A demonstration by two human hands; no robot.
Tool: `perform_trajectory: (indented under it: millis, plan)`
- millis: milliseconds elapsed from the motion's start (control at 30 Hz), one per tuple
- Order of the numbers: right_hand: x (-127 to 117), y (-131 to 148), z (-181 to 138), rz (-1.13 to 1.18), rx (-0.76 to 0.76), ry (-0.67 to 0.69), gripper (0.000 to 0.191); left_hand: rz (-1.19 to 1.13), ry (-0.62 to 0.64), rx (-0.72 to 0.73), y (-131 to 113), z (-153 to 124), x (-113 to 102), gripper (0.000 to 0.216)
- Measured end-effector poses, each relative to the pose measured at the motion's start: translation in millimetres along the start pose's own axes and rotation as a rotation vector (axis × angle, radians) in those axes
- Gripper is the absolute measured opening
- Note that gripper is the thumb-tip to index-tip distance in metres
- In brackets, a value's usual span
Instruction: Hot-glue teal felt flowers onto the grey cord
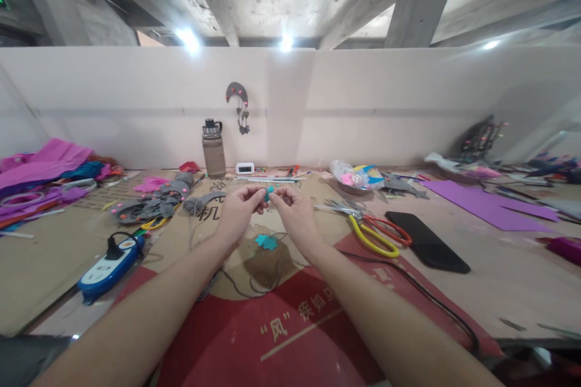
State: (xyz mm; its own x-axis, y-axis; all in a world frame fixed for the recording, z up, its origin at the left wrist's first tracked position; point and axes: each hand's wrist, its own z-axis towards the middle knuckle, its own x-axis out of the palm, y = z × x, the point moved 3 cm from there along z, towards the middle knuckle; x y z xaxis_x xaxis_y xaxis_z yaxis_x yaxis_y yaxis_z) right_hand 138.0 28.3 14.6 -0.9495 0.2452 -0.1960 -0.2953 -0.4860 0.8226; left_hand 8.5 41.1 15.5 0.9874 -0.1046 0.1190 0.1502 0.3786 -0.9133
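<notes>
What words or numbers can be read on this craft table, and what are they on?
"风", in quote marks, white on the red cardboard; the characters after it are too blurred.
"机", dark on the brown cardboard; the print above it is unreadable.
The white clock: digits too small.
The power strip: markings too small.
The teal piece, pinched by left hand and right hand: no text.

Two hands are working: left hand [236,213], right hand [297,216]. Two teal felt pieces [269,192] [266,242] are showing. The table [499,266] is carrying one water bottle [213,150], one power strip [111,266], one phone [426,242].
</notes>
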Motion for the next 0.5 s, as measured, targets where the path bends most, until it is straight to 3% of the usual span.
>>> perform_trajectory:
  millis: [200,500]
  plan:
    - [-1.9,-2.3,2.2,-0.004,-0.003,-0.002,0.018,-0.127,0.062,-0.124,3.7,0.4,2.9,0.022]
    - [-4.4,-0.8,1.7,-0.072,0.013,0.003,0.015,-0.064,0.070,-0.088,5.0,1.6,2.3,0.020]
